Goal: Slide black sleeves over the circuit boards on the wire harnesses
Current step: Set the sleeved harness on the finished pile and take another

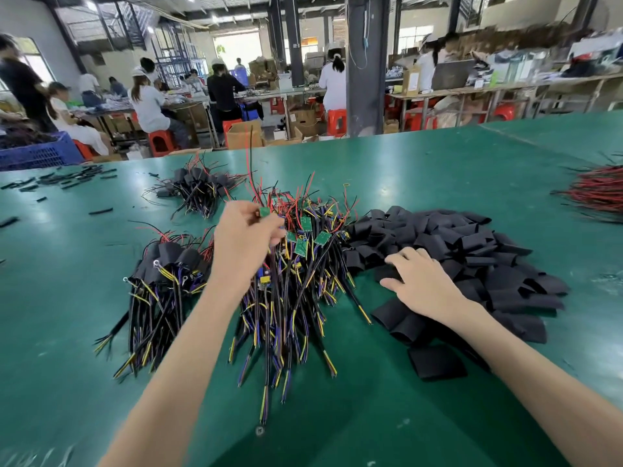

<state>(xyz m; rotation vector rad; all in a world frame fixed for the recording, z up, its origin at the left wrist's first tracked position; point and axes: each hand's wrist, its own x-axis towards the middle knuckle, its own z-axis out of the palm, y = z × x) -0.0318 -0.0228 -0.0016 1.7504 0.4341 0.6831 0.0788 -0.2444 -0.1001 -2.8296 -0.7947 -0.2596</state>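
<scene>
Now left fingers pinch a board over the green table; right fingers lie loose on sleeves.

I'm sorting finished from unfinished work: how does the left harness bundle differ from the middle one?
The middle bundle shows bare green circuit boards; the left bundle has black sleeves over its upper ends. The left hand grips a harness of the middle bundle; neither hand grips the left bundle. Both lie on the green table, wire ends toward the person.
</scene>
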